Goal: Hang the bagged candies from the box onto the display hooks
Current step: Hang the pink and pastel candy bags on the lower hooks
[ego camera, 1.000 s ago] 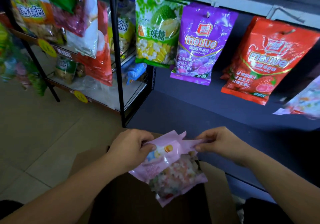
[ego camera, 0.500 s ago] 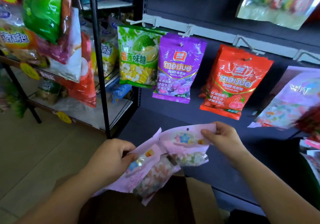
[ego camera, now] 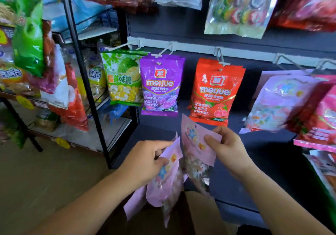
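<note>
My left hand (ego camera: 145, 160) grips a bunch of pink candy bags (ego camera: 166, 185) that hang down over the open cardboard box (ego camera: 201, 214). My right hand (ego camera: 225, 149) pinches the top of one separate pink candy bag (ego camera: 192, 140), held upright just below the red bag. On the dark panel, white display hooks (ego camera: 221, 57) carry a green durian bag (ego camera: 123, 78), a purple Meijue bag (ego camera: 161, 87) and a red Meijue bag (ego camera: 214, 91). More pink bags of the same kind (ego camera: 280, 102) hang on a hook at the right.
A black wire rack (ego camera: 85, 82) full of snack bags stands on the left. Other candy bags (ego camera: 238, 7) hang on the row above. Red and pink packs (ego camera: 320, 118) crowd the right edge. Tan floor (ego camera: 45, 176) lies at lower left.
My right hand has drawn one pink bag away from the bunch and raised it toward the hooks. The view has tilted upward, showing the upper row.
</note>
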